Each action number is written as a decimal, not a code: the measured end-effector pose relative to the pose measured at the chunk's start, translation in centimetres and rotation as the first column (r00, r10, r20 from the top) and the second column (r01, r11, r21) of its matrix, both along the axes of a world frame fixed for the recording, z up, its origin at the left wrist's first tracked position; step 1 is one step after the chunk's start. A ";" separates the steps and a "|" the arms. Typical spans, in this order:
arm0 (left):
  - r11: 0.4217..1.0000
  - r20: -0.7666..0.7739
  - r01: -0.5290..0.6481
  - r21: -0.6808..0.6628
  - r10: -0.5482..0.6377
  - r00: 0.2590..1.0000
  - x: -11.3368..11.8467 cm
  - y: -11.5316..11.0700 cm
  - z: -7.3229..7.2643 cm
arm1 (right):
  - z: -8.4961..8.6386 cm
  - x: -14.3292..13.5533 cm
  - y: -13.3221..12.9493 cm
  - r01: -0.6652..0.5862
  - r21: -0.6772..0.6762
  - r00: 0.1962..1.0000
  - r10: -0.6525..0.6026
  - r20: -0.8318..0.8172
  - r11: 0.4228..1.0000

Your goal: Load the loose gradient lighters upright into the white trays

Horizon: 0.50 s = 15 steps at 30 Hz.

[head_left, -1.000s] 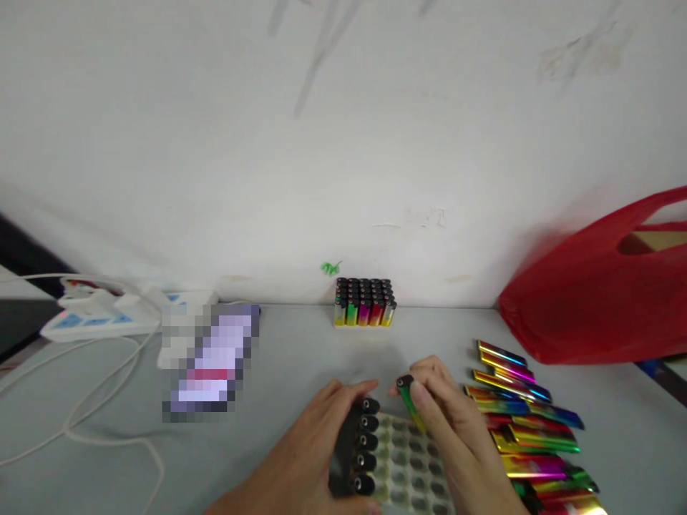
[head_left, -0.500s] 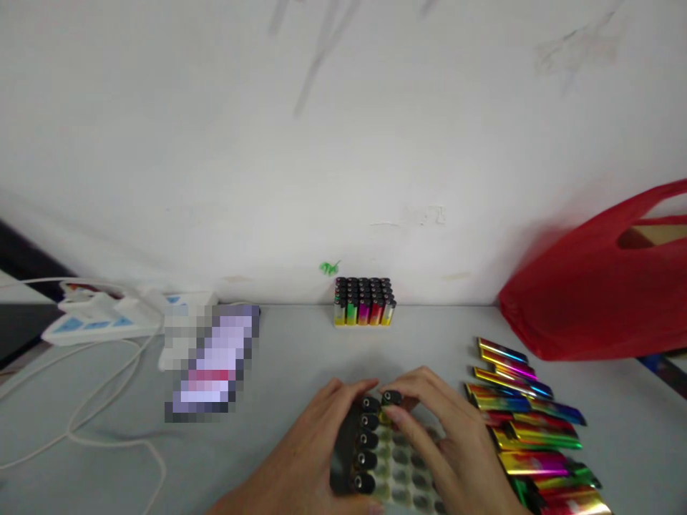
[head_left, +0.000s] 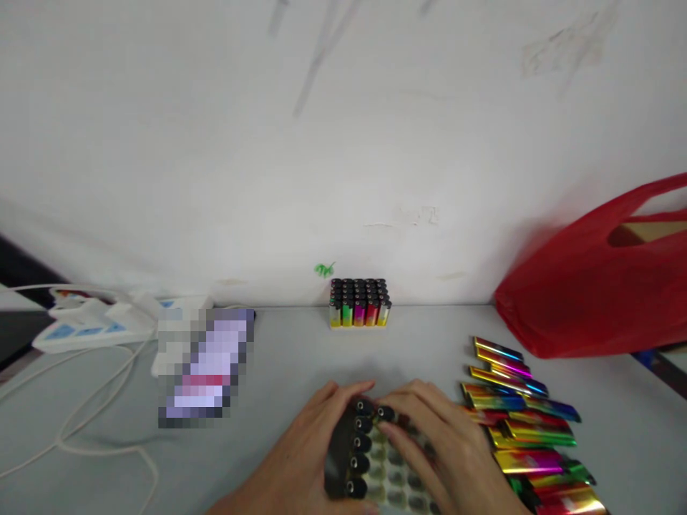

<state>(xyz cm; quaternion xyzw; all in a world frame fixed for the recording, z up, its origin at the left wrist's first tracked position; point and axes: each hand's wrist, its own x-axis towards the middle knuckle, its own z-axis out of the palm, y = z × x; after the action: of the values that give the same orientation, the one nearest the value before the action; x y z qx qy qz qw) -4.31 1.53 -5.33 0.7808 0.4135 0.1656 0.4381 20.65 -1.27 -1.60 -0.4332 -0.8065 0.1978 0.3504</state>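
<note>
My left hand wraps round the left side of a pale tray with rows of holes. Along that side stands a column of black-topped lighters, upright in the tray. Between the thumb and fingers of my right hand is another lighter, its black top showing beside the far end of that column. Whether its base sits in a hole is hidden by my fingers. Loose shiny coloured lighters lie in a pile just right of my right hand.
A block of upright lighters stands against the wall. A red bag is at the right. On the left are a blurred-out phone, a white power strip and loose white cables.
The lighter in my right hand has moved slightly left and down, closer to the column of lighters. My left hand stays on the tray. The whole view has shifted a little.
</note>
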 end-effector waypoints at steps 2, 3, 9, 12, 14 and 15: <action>1.000 0.039 -0.005 0.002 0.005 0.999 0.2 -0.2 0.6 | 0.4 0.1 0.1 0.021 0.022 0.998 -0.022 0.064 1.000; 1.000 0.057 -0.026 -0.002 0.026 0.998 0.3 -0.3 0.9 | 0.7 0.3 0.1 0.047 0.036 0.995 -0.050 0.088 0.998; 0.997 0.085 -0.023 -0.072 0.029 0.996 0.6 0.0 1.5 | 1.7 5.5 0.4 0.255 0.079 0.921 -0.267 0.284 0.964; 0.997 0.081 -0.013 -0.077 0.019 0.997 0.5 0.2 1.3 | 0.3 9.2 0.6 0.351 0.093 0.844 -0.358 0.399 0.932; 0.996 0.077 -0.026 -0.091 0.033 0.997 0.5 0.2 1.3 | -0.9 11.1 0.7 0.377 0.077 0.807 -0.369 0.461 0.923; 0.994 0.074 -0.032 -0.100 0.040 0.996 0.5 0.1 1.3 | -1.4 11.7 0.7 0.399 0.088 0.782 -0.389 0.486 0.913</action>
<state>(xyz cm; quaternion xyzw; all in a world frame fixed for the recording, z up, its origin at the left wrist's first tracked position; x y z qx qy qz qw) -3.85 1.62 -4.01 0.7437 0.4182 0.1824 0.4887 32.34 -0.52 -3.03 -0.6313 -0.7584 0.0108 0.1617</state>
